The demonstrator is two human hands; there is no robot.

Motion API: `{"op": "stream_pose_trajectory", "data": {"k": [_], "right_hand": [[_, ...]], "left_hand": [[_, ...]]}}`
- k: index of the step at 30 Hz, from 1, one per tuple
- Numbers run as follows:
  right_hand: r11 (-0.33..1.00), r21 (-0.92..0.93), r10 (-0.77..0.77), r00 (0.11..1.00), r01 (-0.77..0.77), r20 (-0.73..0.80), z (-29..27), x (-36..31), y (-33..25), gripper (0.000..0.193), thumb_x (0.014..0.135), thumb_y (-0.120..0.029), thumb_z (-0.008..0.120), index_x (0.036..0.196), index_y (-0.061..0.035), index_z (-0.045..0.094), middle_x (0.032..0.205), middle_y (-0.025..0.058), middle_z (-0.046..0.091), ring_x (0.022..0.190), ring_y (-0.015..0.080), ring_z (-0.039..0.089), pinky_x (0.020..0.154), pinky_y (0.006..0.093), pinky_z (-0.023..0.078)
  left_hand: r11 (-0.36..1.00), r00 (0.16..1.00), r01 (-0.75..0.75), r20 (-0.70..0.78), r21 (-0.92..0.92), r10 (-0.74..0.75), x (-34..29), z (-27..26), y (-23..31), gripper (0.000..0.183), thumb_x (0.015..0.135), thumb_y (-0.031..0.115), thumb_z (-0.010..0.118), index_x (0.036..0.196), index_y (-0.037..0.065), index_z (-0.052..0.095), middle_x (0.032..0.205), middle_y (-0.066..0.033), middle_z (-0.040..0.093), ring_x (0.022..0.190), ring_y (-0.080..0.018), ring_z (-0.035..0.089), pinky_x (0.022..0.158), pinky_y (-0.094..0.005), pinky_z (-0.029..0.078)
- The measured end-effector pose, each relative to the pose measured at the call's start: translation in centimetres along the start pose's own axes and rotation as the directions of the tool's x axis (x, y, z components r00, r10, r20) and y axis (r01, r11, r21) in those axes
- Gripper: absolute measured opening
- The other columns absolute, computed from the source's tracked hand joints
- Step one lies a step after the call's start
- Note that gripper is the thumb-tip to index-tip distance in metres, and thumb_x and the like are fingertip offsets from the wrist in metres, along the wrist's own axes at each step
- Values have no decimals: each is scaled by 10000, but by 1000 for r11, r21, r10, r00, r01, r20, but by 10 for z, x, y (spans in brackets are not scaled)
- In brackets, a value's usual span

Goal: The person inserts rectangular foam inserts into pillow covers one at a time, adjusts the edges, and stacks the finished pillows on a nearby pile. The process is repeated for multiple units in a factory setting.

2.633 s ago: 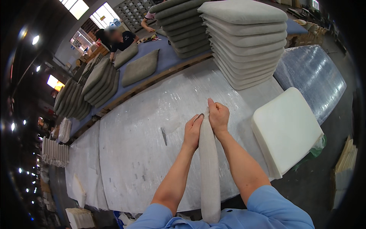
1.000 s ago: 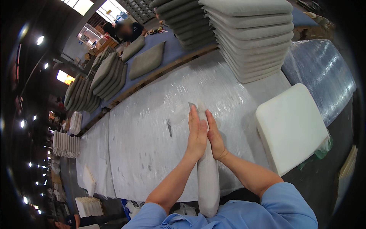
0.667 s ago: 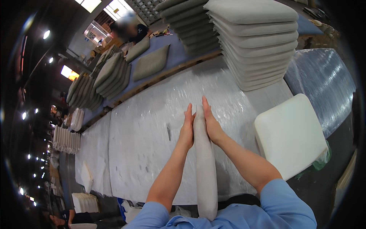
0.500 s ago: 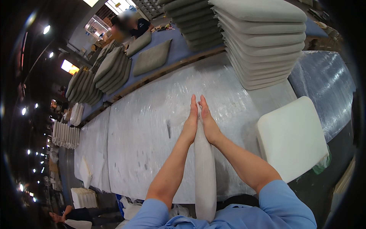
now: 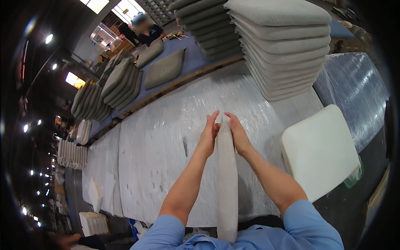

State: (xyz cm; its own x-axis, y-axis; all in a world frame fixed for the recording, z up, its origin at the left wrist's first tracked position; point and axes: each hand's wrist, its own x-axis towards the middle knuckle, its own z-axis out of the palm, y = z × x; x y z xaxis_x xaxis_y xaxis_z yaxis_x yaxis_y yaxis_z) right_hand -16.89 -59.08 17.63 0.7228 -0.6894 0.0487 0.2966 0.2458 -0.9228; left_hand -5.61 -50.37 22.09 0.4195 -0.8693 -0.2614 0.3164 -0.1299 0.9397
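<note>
Two hands to use as a matched pair: left hand (image 5: 209, 135) on the left of the grey cushion (image 5: 227, 183), right hand (image 5: 239, 134) on the right, both at its far end. Probably best done with equal, gentle pressure from each side, sparing the cover any twist or pucker. Press with flat palms rather than digging in with the tips, and work evenly along the narrow edge. Steady the near end against the blue shirt (image 5: 258, 236), and avoid pushing the far end sideways, a likely cause of tilting.

Standing on edge, lengthwise from the shirt out over the desk (image 5: 154, 171). Impossible to see underneath, so hard to judge the contact there.

As for the fingers (image 5: 212, 119): narrow, with only the cushion's tapering far end between the two sets. Left ones partly bent, some pointing far, some curled in toward the cloth; right ones bent toward the tip from the right. Apparently touching on both sides; hard to tell a true grip from a light press. Most of the cushion's length nearer than the fingers, running back between the forearms and apart from both.

Off to the right, well apart from the right hand, a white block (image 5: 321, 154); far right, a tall pale stack (image 5: 287, 48).
</note>
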Motion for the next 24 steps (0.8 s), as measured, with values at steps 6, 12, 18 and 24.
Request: {"op": "stream_pose_trajectory", "data": {"k": [6, 12, 18, 24], "right_hand": [[923, -353, 167, 986, -150, 20, 0, 25, -55, 528, 1025, -527, 614, 785, -57, 644, 765, 13, 630, 717, 87, 550, 656, 297, 461], [929, -363, 4, 982, -75, -191, 14, 19, -57, 563, 932, -442, 717, 585, -36, 539, 539, 39, 498, 545, 140, 448, 534, 359, 405], [790, -614, -214, 940, 6, -265, 13, 26, -55, 489, 876, -360, 726, 601, 0, 544, 542, 138, 528, 508, 265, 556, 540, 437, 427], [665, -746, -201, 951, -42, -233, 13, 30, -60, 350, 869, -293, 681, 670, -9, 638, 705, 226, 656, 658, 434, 613, 630, 500, 481]], "left_hand": [[998, 979, -55, 197, 22, 50, -1, -32, -4, 624, 1026, 552, 589, 1364, 28, 608, 1141, -31, 663, 1100, -159, 578, 1013, -345, 429], [977, 925, -46, 379, 209, -38, -6, -37, 18, 542, 974, 508, 686, 1247, 41, 658, 1106, -4, 668, 1069, -134, 580, 972, -314, 444], [996, 987, 45, 154, 76, -56, -26, 2, 0, 547, 1029, 557, 588, 1127, 27, 681, 973, -4, 649, 898, -102, 576, 805, -264, 466], [980, 999, -30, -24, 195, 35, -34, 25, -4, 580, 1083, 548, 478, 981, 14, 683, 856, -21, 636, 781, -106, 569, 699, -292, 466]]}}
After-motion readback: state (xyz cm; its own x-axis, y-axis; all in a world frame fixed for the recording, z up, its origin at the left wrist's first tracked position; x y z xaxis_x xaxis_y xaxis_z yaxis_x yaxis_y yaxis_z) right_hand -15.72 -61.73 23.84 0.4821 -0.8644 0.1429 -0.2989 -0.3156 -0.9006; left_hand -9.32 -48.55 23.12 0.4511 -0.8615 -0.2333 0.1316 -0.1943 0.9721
